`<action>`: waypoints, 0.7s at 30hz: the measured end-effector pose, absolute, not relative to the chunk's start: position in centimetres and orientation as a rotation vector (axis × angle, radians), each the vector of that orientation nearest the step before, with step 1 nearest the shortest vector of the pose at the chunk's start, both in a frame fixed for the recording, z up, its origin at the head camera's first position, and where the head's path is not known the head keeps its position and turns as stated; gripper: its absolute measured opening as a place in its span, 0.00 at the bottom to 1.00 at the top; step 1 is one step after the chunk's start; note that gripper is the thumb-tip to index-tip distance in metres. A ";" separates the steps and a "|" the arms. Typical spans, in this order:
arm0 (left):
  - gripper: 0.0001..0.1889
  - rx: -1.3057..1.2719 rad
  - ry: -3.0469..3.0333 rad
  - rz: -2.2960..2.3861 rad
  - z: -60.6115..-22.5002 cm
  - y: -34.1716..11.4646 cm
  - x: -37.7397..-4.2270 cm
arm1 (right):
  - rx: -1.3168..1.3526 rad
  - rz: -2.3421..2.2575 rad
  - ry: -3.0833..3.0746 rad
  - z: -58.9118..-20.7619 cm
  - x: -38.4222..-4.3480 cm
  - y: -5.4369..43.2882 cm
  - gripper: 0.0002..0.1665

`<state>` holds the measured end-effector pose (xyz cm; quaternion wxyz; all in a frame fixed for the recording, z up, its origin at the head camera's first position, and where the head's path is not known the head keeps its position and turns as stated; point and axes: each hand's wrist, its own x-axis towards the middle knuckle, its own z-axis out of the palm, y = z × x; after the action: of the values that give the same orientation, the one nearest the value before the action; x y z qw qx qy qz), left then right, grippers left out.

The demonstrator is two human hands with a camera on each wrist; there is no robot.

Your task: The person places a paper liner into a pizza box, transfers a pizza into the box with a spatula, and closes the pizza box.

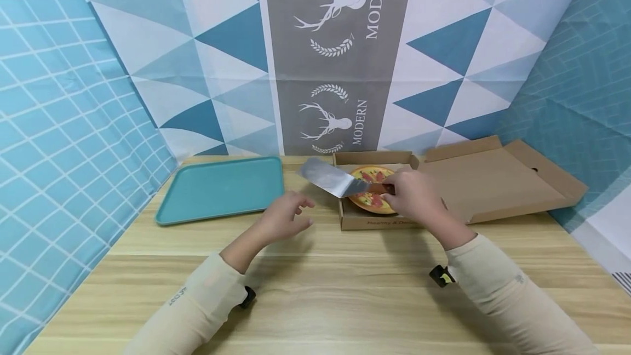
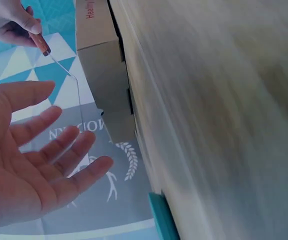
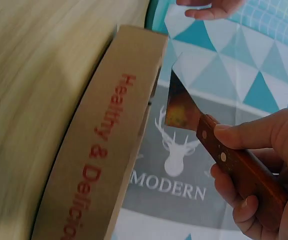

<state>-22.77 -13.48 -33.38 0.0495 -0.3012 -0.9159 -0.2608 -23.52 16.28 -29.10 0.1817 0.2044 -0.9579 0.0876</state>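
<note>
My right hand [image 1: 414, 193] grips the wooden handle [image 3: 244, 175] of a metal spatula [image 1: 327, 175], its wide blade pointing left. The spatula is held above a pizza [image 1: 371, 204] with red and green toppings, which sits in an open cardboard box [image 1: 355, 223]. In the right wrist view the blade reflects the pizza's colours. My left hand [image 1: 288, 217] hovers over the table just left of the box, holding nothing. Its fingers [image 2: 59, 155] are spread and loosely bent in the left wrist view. Part of the pizza is hidden by the spatula and right hand.
A teal tray [image 1: 222, 190] lies on the wooden table [image 1: 315, 300] at the back left. The box lid [image 1: 498, 179] is folded out flat to the right. Patterned backdrops [image 1: 340, 70] stand behind and at both sides.
</note>
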 end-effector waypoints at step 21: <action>0.24 -0.888 -2.880 -0.189 -33.1 -16.2 -20.8 | 0.641 0.308 -2.674 -29.6 -24.8 9.9 0.03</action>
<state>-20.78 -16.19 -33.13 0.0608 -0.2935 -0.9520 -0.0626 -24.78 9.91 -29.62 0.1861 0.2278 -0.9495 0.1095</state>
